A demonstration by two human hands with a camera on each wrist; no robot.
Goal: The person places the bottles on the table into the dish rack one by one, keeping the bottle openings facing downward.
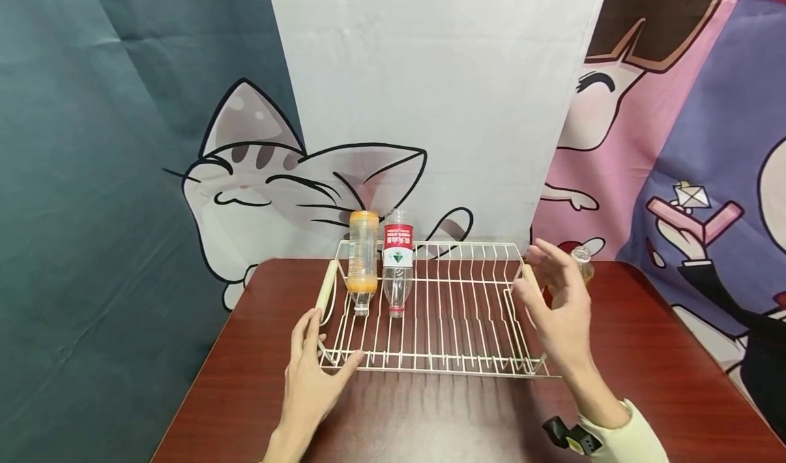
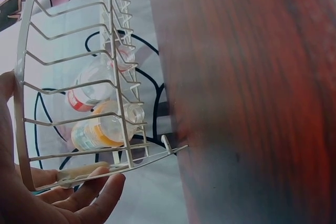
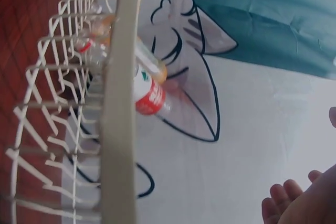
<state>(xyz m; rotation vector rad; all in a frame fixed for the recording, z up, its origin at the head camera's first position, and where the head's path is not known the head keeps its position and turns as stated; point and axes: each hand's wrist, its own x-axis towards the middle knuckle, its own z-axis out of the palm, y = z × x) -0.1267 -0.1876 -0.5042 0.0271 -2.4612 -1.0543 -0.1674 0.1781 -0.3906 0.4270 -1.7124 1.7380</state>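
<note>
Cloth backdrop [image 1: 454, 108], bench [image 1: 454, 419] in front. Wire rack [image 1: 430, 371] on it, 2 bottles [image 1: 364, 251] neck-down inside. Probably light, stiff; I'd lift by its 2 handles [image 1: 327, 286]. Left hand [image 1: 312, 381] spread at near-left corner; right hand [image 1: 563, 313] open, holding nothing.

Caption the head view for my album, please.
An orange-banded bottle and a red-labelled bottle share a wire rack, left hand and right hand at its sides.
</note>
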